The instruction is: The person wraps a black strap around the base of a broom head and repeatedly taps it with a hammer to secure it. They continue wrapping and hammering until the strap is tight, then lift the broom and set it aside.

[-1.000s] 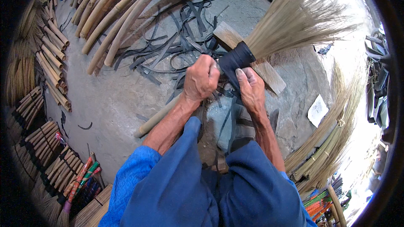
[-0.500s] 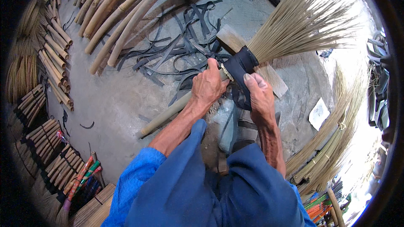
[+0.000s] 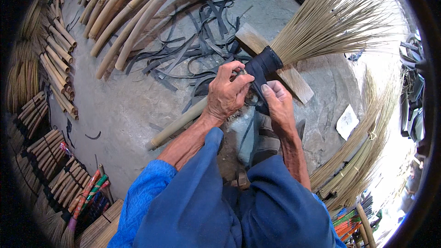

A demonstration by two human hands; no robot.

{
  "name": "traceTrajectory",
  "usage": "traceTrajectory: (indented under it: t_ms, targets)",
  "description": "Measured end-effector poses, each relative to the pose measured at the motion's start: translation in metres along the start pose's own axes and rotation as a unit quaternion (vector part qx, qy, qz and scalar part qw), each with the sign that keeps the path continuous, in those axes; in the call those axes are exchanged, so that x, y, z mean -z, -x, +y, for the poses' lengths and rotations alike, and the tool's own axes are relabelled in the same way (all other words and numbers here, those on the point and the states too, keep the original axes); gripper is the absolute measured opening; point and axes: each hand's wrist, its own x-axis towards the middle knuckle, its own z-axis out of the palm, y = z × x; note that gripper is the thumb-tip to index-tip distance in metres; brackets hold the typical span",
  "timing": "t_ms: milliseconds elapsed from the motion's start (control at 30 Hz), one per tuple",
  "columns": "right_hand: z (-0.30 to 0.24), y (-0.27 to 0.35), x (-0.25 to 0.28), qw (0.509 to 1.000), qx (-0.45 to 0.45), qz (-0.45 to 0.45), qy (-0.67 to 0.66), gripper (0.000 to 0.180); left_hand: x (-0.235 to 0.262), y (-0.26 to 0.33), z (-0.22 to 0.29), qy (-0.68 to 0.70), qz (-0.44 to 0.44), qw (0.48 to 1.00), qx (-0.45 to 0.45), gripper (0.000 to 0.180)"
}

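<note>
A broom lies slantwise before me, its straw bristles (image 3: 328,23) fanned to the upper right and its pale pole handle (image 3: 179,123) running to the lower left. Black strip (image 3: 266,66) is wrapped around the neck where bristles meet handle. My left hand (image 3: 227,91) closes around the handle just below the wrap, thumb and fingers at the wrap's edge. Between thumb and fingers, my right hand (image 3: 278,101) pinches the strip's loose length, drawn down from the wrap. A wooden block (image 3: 294,82) lies beneath the broom's neck.
Loose black strips (image 3: 206,41) lie tangled on the floor beyond my left hand. Long poles (image 3: 133,32) rest at the upper left, with bundled sticks (image 3: 48,149) along the left side. A straw bundle (image 3: 351,167) and a white paper scrap (image 3: 347,121) lie at right.
My left hand's fingers have shifted to the edge of the wrap. The right hand has moved slightly down, and the strip now crosses lower on the neck toward the handle.
</note>
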Motion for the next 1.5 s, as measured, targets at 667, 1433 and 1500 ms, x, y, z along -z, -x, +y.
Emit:
traceTrajectory:
  t_ms: [667,1433,1500]
  targets:
    - [-0.007,-0.033,-0.011,0.964,0.104,0.033,0.240,0.046,0.019,-0.025,-0.010,0.001,-0.080,0.983,0.165,0.017]
    - [0.007,-0.007,-0.004,0.997,0.010,-0.050,0.057,0.022,0.006,0.000,-0.008,-0.010,0.004,1.000,0.022,0.053]
    - [0.011,-0.009,-0.002,0.988,0.077,-0.021,0.132,0.024,0.003,0.003,-0.012,0.003,0.014,1.000,0.002,0.042]
